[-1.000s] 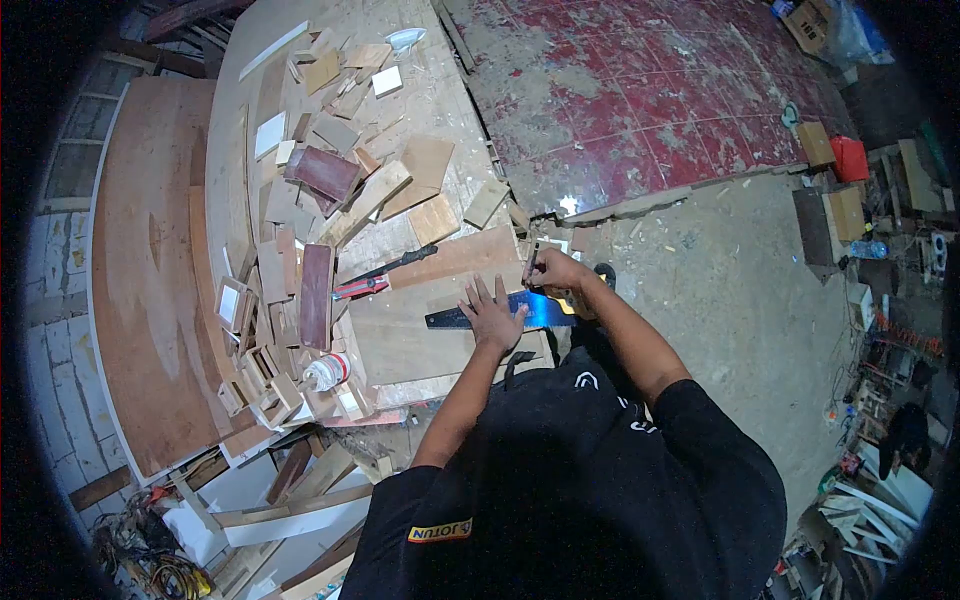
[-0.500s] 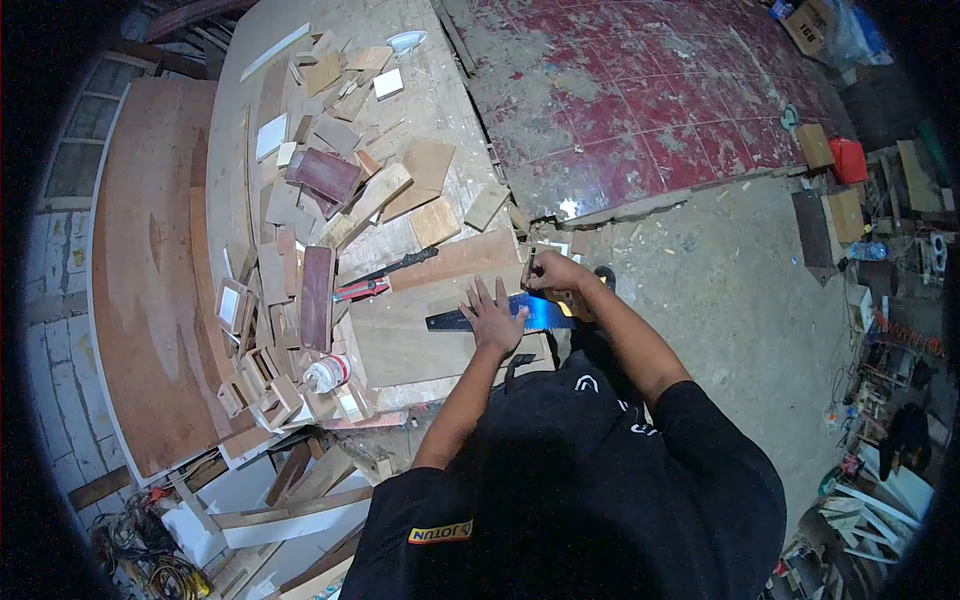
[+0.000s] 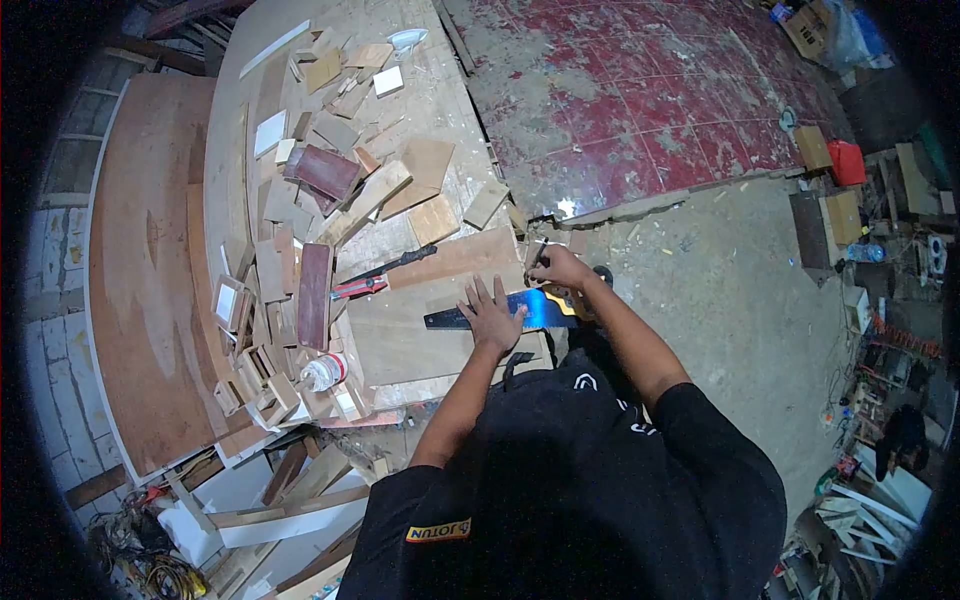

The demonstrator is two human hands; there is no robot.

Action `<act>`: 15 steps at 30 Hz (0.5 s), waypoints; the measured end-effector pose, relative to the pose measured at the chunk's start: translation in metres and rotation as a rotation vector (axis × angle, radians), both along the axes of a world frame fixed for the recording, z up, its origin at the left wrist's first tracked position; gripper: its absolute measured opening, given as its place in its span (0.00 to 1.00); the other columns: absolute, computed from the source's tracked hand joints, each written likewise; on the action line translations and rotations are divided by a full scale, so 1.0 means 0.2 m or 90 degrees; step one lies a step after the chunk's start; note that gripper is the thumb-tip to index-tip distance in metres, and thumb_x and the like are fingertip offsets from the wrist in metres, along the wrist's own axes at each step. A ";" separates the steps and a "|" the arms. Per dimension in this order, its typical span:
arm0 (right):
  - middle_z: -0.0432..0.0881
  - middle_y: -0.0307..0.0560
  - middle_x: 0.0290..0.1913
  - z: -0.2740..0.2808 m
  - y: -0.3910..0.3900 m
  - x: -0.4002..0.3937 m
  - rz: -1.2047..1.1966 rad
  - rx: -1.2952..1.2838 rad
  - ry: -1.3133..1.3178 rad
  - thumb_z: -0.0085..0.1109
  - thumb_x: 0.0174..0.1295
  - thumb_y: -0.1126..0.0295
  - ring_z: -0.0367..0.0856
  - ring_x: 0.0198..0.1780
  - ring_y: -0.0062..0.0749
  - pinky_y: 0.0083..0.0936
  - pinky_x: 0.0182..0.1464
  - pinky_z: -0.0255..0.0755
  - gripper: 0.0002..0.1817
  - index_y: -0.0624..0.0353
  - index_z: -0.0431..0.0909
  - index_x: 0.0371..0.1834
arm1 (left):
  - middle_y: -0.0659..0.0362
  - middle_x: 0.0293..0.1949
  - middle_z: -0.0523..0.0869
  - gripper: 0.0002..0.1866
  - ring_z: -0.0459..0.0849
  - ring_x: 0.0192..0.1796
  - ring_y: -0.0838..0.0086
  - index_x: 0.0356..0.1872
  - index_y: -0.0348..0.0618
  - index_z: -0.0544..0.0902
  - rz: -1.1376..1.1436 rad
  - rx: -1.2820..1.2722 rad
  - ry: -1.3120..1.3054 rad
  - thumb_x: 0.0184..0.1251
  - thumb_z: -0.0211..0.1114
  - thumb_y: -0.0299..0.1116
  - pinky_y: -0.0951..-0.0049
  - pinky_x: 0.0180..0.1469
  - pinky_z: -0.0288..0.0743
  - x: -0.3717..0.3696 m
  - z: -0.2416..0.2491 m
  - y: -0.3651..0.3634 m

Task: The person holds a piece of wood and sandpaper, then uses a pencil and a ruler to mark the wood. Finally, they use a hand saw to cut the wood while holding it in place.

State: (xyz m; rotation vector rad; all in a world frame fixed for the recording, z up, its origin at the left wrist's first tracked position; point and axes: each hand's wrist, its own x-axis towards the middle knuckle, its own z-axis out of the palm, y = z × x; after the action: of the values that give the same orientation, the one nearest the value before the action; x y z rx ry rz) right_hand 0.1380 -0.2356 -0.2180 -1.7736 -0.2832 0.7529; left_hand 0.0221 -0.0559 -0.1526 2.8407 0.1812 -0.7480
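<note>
A hand saw (image 3: pixel 543 309) with a blue and black blade and a yellow-edged handle lies flat across a pale plywood sheet (image 3: pixel 400 342). My left hand (image 3: pixel 493 318) presses down on the blade with its fingers spread. Just beyond the saw, my right hand (image 3: pixel 563 267) grips a slim dark pen-like tool (image 3: pixel 542 250) near the sheet's right edge. Its tip is too small to make out. A wooden strip (image 3: pixel 470 257) lies along the far side of the sheet. Left of my hand rest a red and black tool (image 3: pixel 385 273) and a dark reddish board (image 3: pixel 315 297).
Many wood offcuts (image 3: pixel 425 170) cover the workbench (image 3: pixel 460 110). A white tub (image 3: pixel 325 372) stands at its near left corner. A large brown panel (image 3: pixel 150 280) leans at the left. Red tiled flooring (image 3: pixel 640 120) and bare concrete (image 3: pixel 720 300) lie to the right.
My right hand has shifted slightly, and the dark tool in it now tilts more to the right. My left hand stays on the blade.
</note>
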 end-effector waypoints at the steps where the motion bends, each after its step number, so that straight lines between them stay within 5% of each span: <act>1: 0.87 0.45 0.31 -0.01 0.01 0.00 0.017 -0.016 -0.005 0.69 0.54 0.68 0.84 0.32 0.25 0.27 0.36 0.78 0.10 0.63 0.84 0.35 | 0.37 0.77 0.34 0.49 0.32 0.78 0.37 0.78 0.44 0.44 -0.001 0.000 0.000 0.67 0.56 0.59 0.28 0.71 0.29 0.00 0.00 0.00; 15: 0.86 0.48 0.32 0.00 0.13 -0.01 0.125 0.048 -0.055 0.69 0.52 0.66 0.84 0.35 0.34 0.32 0.42 0.77 0.11 0.61 0.84 0.35 | 0.36 0.77 0.36 0.51 0.33 0.78 0.39 0.77 0.36 0.43 0.013 -0.011 0.004 0.66 0.56 0.59 0.30 0.72 0.26 0.00 0.02 0.00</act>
State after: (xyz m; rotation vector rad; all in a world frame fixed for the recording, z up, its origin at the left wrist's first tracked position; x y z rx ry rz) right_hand 0.1367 -0.2105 -0.2182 -1.7253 -0.5431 0.7952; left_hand 0.0231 -0.0555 -0.1489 2.8152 0.2040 -0.7516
